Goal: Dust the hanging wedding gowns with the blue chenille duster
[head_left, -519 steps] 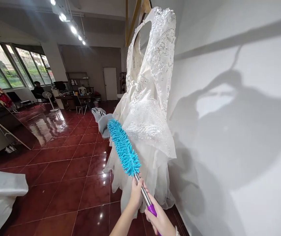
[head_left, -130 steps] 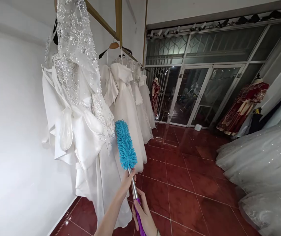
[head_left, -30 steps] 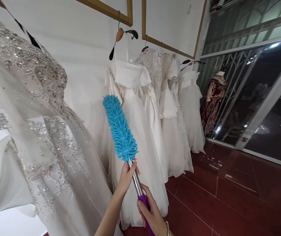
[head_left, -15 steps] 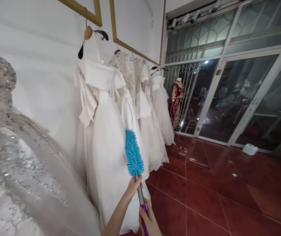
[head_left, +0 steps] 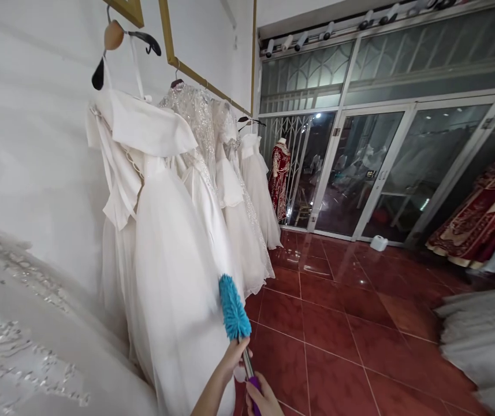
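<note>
I hold a duster with a fluffy blue head [head_left: 233, 307] and a silver and purple handle at the bottom centre. My left hand [head_left: 232, 355] grips the silver shaft just under the head. My right hand [head_left: 264, 401] grips the purple grip lower down, partly cut off by the frame edge. The blue head rests beside the skirt of a plain white off-shoulder dress [head_left: 160, 242] hanging on a black hanger. More white dresses [head_left: 234, 196] hang behind it along the white wall.
A beaded white gown [head_left: 22, 335] fills the bottom left. A red dress on a mannequin [head_left: 278, 179] stands by the glass doors [head_left: 368, 167]. Red garments [head_left: 481, 219] and a white tulle skirt [head_left: 485, 341] are at the right. Glossy red floor tiles [head_left: 338, 323] stretch ahead.
The view has swung right and pulled back from the beaded gown. The duster has dropped lower in the frame, beside the off-shoulder dress's skirt. Both hands keep their grip.
</note>
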{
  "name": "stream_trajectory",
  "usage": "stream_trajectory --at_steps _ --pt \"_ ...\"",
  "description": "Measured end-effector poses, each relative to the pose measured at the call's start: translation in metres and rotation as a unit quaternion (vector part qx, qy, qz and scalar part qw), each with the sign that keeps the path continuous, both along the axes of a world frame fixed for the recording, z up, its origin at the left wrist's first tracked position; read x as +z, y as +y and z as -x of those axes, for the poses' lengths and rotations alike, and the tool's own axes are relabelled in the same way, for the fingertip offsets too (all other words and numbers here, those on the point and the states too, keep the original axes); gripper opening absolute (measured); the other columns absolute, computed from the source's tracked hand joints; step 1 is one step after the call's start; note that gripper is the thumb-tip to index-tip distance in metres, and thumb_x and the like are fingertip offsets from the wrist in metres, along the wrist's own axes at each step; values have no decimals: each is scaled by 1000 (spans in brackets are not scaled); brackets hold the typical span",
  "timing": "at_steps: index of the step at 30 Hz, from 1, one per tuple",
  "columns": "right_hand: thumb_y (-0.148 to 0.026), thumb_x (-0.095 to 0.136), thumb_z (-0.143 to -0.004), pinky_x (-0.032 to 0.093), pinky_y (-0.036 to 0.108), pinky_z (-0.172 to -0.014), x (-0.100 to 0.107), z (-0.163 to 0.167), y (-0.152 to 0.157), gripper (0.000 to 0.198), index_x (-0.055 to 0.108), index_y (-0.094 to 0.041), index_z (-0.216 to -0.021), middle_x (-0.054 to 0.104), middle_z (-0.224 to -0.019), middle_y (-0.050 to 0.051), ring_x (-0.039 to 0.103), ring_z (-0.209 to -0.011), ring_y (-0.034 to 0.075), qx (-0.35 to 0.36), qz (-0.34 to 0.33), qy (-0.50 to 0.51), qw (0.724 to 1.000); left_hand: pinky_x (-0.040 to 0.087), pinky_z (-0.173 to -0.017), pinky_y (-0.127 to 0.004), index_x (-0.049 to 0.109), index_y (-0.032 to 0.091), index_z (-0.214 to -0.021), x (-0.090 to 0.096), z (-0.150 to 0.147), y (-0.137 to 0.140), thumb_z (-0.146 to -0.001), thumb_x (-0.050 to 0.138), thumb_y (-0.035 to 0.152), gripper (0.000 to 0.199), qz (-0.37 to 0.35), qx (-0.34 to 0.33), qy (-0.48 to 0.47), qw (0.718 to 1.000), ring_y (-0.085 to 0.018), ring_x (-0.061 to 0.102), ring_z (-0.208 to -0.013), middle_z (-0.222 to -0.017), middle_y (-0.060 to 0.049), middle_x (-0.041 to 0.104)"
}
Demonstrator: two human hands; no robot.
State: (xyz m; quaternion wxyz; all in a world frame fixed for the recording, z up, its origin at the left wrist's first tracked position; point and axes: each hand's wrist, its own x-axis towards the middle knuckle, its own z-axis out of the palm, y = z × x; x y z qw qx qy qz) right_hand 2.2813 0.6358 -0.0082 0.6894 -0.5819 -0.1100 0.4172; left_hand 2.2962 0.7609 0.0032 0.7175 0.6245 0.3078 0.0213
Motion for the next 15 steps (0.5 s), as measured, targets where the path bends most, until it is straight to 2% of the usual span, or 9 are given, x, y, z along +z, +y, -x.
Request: stream_trajectory --at_steps 1,2,4,6,8,9,11,13,15 --pt "-79 59 -51 21 22 -29 16 -1 2 83 38 -21 -107 48 -47 -12 36 -25 7 -18 -8 -5 1000 40 -58 -34 53 22 -58 20 -7 5 -58 58 74 52 -24 -4 -24 999 -14 45 -48 -53 1 52" --pt "-76 58 -56 21 21 -28 35 -3 4 85 34 -19 -115 51 -50 -12 37 -26 6 -24 -25 -25 999 38 -57 -31 54 21 -62 42 -14 11 -61 57 73 52 -38 -5 -49 998 -12 45 -49 -55 2 53" --pt "-67 55 -69 25 19 -30 75 -7 9 75 30 -19 -122 52 -54 -11 37 -28 5 -38 -52 -71 995 36 -57 -28 54 19 -65 90 -22 21 -69 53 69 49 -87 -15 -103 991 -11 45 -51 -55 2 54" --pt "-58 52 -77 23 17 -29 110 -11 15 66 27 -21 -126 49 -52 -13 34 -27 3 -17 -75 -103 992 37 -57 -26 56 20 -80 134 -23 30 -73 54 62 43 -104 -1 -156 982 -12 48 -53 -57 3 56" --pt "-48 50 -82 25 16 -29 134 -16 23 58 27 -21 -127 43 -48 -15 31 -27 3 12 -93 -137 986 37 -57 -25 54 20 -95 164 -18 38 -74 55 55 41 -106 18 -194 975 -12 50 -55 -59 4 58" --pt "-44 50 -83 26 16 -29 140 -17 28 54 29 -20 -126 42 -46 -16 31 -27 3 28 -99 -150 983 37 -56 -25 53 20 -100 172 -15 43 -74 55 53 43 -105 29 -206 973 -12 51 -56 -59 4 58" --pt "-40 50 -83 26 15 -29 142 -19 36 47 31 -20 -122 43 -48 -15 31 -27 3 51 -105 -158 980 37 -55 -24 52 19 -103 176 -8 50 -75 55 52 43 -99 49 -210 972 -12 51 -58 -60 4 57" --pt "-42 49 -83 26 14 -28 132 -17 44 45 32 -21 -119 43 -48 -15 31 -27 3 62 -102 -149 982 36 -55 -23 53 20 -97 166 -5 56 -74 55 54 41 -93 60 -191 975 -11 49 -57 -59 5 55" --pt "-46 48 -81 25 14 -27 114 -14 49 48 32 -22 -119 42 -46 -16 30 -27 3 58 -85 -130 986 34 -53 -22 52 20 -84 145 -4 58 -73 55 59 40 -91 63 -155 982 -10 44 -52 -57 6 53"
